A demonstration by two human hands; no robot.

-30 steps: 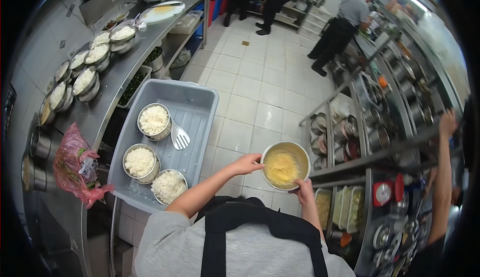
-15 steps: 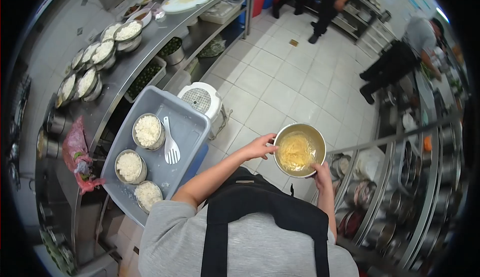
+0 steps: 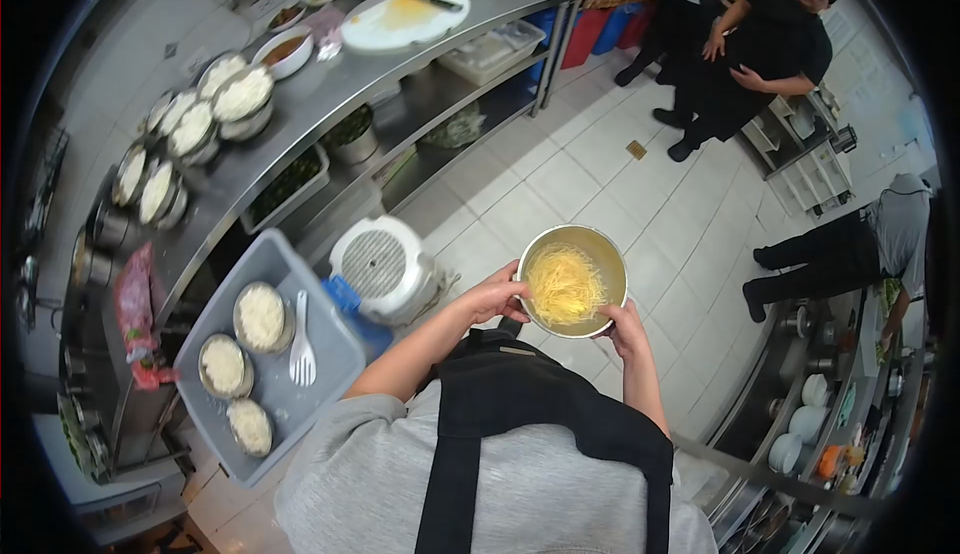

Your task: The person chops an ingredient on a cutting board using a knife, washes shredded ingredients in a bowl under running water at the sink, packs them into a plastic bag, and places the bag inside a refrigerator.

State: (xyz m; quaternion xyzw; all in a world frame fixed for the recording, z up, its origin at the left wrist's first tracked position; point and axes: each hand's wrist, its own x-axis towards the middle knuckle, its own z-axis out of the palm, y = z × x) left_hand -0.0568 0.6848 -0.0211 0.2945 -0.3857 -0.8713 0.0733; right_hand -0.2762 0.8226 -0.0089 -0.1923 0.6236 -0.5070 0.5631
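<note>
Both my hands hold a round metal bowl (image 3: 609,254) out in front of me over the tiled floor. Inside it lies a heap of thin yellow shreds (image 3: 565,284), perhaps noodles. My left hand (image 3: 495,296) grips the left rim with the thumb on the inside. On the lower right rim is my right hand (image 3: 625,329), its thumb over the edge. Off to my left, a grey plastic tub (image 3: 338,379) contains several metal bowls of white rice (image 3: 262,316) and a white slotted spatula (image 3: 302,349).
A steel counter (image 3: 270,134) curves along the left with rice bowls, a white cutting board (image 3: 405,19) with a knife, and a pink bag (image 3: 135,304). A white stool-like appliance (image 3: 385,269) stands by the tub. Co-workers (image 3: 750,64) stand at the back; another person (image 3: 870,244) works at right.
My view has turned, and the bowl appears further left and slightly higher, still in both hands. More of the co-workers at the back now shows.
</note>
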